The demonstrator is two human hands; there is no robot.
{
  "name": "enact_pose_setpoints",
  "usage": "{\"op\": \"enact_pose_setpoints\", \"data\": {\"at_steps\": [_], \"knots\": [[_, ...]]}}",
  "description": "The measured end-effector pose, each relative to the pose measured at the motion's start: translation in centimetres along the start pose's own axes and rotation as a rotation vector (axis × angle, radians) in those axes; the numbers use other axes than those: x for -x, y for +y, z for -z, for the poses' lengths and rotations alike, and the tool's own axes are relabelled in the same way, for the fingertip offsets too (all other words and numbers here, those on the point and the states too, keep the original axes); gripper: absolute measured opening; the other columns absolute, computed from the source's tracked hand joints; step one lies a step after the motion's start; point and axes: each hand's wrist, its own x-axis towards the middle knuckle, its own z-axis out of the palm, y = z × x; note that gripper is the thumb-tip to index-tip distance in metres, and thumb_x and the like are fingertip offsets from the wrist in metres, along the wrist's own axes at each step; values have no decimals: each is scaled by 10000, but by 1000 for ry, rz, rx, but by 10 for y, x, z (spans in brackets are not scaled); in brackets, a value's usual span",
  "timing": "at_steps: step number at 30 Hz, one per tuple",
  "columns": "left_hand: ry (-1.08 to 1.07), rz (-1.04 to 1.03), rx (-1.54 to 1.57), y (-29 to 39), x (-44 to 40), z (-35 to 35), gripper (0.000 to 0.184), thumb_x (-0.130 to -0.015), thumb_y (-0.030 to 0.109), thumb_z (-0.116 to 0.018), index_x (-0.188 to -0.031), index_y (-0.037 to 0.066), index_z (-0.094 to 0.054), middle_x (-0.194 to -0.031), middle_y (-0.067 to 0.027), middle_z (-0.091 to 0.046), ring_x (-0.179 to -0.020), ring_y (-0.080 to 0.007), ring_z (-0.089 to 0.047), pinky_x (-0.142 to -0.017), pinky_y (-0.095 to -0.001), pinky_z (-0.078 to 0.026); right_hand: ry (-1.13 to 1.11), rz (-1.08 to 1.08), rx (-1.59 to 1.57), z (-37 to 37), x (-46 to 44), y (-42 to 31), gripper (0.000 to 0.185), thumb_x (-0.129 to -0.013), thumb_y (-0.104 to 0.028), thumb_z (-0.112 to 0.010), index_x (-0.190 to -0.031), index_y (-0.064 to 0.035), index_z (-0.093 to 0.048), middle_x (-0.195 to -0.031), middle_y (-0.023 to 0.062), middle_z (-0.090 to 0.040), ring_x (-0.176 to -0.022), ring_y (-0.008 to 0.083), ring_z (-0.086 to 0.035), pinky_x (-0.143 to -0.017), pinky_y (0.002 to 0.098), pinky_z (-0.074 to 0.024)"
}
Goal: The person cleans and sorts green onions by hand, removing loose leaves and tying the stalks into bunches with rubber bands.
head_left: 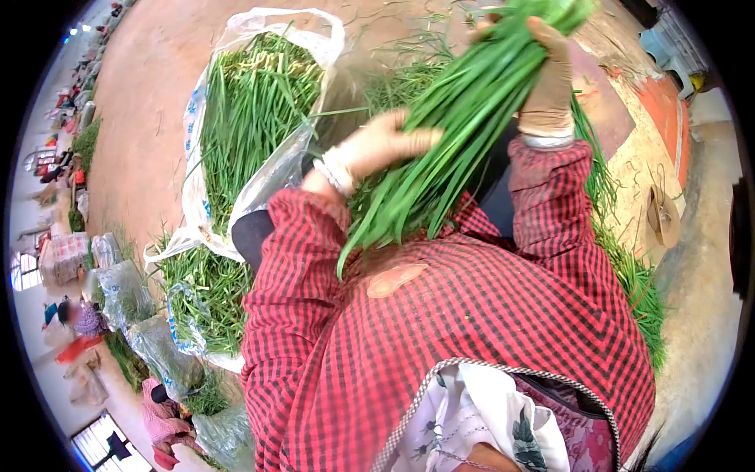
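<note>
My right hand, in a pale glove, is wrapped round a thick bunch of long green chives near its upper end. The bunch slants down to the left across my lap, its leaf tips hanging over my red-and-black checked smock. At the left side of the bunch is my left hand, also gloved and a little blurred, with thumb and fingers apart against the leaves. Some of its fingertips are hidden. A white plastic bag packed with chives stands to the left of my left hand.
More chives lie in a second bag at lower left and along my right side. Loose leaves litter the floor ahead. A blue-grey stool stands at upper right. Other people sit by filled bags at far left.
</note>
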Motion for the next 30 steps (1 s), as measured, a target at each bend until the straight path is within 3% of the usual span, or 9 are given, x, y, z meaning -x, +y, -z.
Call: {"op": "enact_pose_setpoints", "data": {"at_steps": [2, 4, 6, 10, 14, 20, 26, 28, 30], "knots": [[-16, 19, -161, -77, -14, 6, 463, -864, 239, -685, -1248, 6, -576, -1110, -93, -656, -1029, -164, -584, -918, -311, -461, 25, 139, -79, 29, 7, -31, 505, -833, -318, -612, -1187, 36, -552, -1040, 145, -625, -965, 259, -617, -848, 398, -526], [100, 185, 3, -109, -5, 5, 360, -899, 213, -664, -1208, 34, -615, -967, -5, -658, -772, -93, -601, -655, -213, -481, 257, 346, -36, 53, 16, -53, 442, -822, -308, -605, -1110, 27, -572, -1018, 176, -629, -911, 301, -632, -833, 429, -542], [275, 285, 130, -122, 29, 18, 316, -912, 203, -624, -1184, 42, -625, -887, 4, -648, -683, -65, -571, -552, -182, -421, 331, 439, 1, 68, 35, -52, 462, -818, -326, -601, -1088, 48, -571, -1009, 182, -629, -916, 306, -626, -844, 426, -537], [685, 228, 290, -135, 32, 49, 319, -877, 124, -647, -1175, 21, -596, -839, -57, -686, -644, -80, -595, -546, -200, -448, 568, 532, 53, 82, 52, -52, 478, -801, -327, -606, -1067, 70, -580, -1000, 181, -632, -935, 309, -615, -881, 435, -519], [825, -176, 192, -83, 22, 48, 251, -864, 76, -664, -1109, 26, -644, -923, -32, -686, -731, -63, -597, -653, -194, -472, 370, 410, -111, 93, 54, -38, 527, -840, -304, -586, -1190, 85, -531, -1081, 187, -623, -976, 298, -627, -935, 417, -514], [544, -344, -130, -1, 14, -9, 250, -848, 162, -727, -1053, 24, -687, -970, -32, -691, -866, -91, -611, -788, -231, -487, 137, 346, 28, 52, 37, -16, 651, -812, -364, -640, -1268, 73, -479, -1081, 168, -618, -1003, 269, -630, -938, 408, -519], [67, -510, 207, 53, -26, 26, 663, -937, 482, -516, -1402, 20, -420, -1354, -127, -524, -1246, -223, -485, -1079, -364, -339, -335, -247, -18, -8, 23, 35, 710, -823, -399, -593, -1281, 119, -431, -1069, 270, -637, -899, 342, -680, -758, 427, -602], [-50, -435, 236, 82, -8, 9, 768, -866, 475, -586, -1404, -35, -381, -1345, -160, -531, -1259, -256, -485, -1071, -357, -369, -430, -546, -35, -36, 23, 63, 717, -789, -486, -609, -1236, 66, -514, -1003, 258, -661, -874, 343, -684, -742, 406, -594], [-187, -538, 422, 80, -13, 7, 767, -846, 396, -593, -1420, -46, -343, -1318, -180, -550, -1201, -254, -532, -1047, -342, -396, -430, -547, -7, -48, 26, 78, 760, -748, -570, -630, -1192, 44, -559, -973, 235, -671, -849, 320, -684, -752, 362, -582]]}}
